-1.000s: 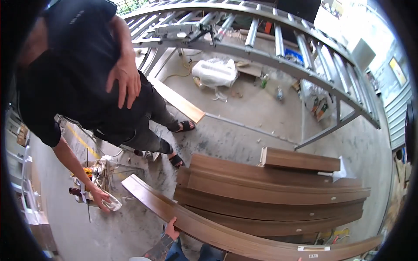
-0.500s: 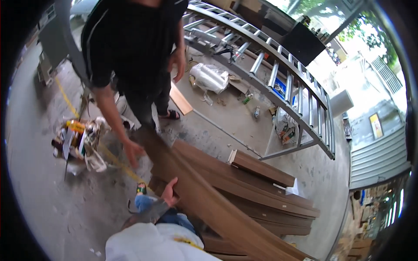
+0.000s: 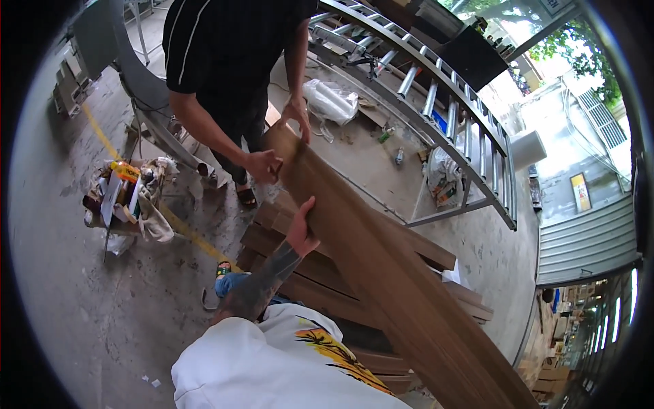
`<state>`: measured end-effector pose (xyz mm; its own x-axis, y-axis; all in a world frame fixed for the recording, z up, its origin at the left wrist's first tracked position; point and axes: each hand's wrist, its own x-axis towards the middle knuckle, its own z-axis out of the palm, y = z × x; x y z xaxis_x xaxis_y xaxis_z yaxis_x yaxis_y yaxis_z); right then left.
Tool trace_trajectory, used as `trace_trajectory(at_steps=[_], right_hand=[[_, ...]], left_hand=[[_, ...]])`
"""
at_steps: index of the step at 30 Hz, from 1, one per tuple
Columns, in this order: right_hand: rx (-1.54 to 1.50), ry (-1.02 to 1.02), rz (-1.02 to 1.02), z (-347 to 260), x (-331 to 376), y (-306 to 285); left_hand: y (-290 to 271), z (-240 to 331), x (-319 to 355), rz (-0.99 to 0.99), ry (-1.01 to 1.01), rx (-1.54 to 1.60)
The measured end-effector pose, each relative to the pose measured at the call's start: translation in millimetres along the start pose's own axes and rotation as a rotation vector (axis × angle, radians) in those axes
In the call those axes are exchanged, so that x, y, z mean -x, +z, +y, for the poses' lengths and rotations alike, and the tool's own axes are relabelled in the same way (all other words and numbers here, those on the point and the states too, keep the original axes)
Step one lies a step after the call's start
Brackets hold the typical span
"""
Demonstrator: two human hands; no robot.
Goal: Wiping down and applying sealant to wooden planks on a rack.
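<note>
Left hand (image 3: pixel 302 232) gripping plank (image 3: pixel 388 276), lengthwise diagonal, far end upper left

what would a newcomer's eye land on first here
Most likely the long brown board, slanting from the picture's centre to the lower right, with the left hand gripping its left edge. Next, the person in black at its far end, and the silver ladder stretching across the upper right.

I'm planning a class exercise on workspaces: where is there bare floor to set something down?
Mostly bare floor lies between the cluttered pile and white shirt, left of the yellow line. Another patch lies between ladder, board stack and corrugated panel. Crowded: around the left hand and held board, above the stack.
</note>
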<state>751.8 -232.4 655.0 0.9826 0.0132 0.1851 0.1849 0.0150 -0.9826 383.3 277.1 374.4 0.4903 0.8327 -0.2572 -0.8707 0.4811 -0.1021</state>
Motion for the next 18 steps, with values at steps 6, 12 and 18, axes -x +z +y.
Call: trace_trajectory(at_steps=[6,12,18], right_hand=[[-0.163,-0.051,0.068,15,39,24],[-0.218,-0.101,0.098,6,52,48],[-0.211,-0.118,0.023,-7,70,122]], left_hand=[[21,39,-37,-0.055,0.01,-0.186],[97,121,-73,-0.148,0.069,-0.303],[157,123,-82,-0.299,0.239,-0.277]])
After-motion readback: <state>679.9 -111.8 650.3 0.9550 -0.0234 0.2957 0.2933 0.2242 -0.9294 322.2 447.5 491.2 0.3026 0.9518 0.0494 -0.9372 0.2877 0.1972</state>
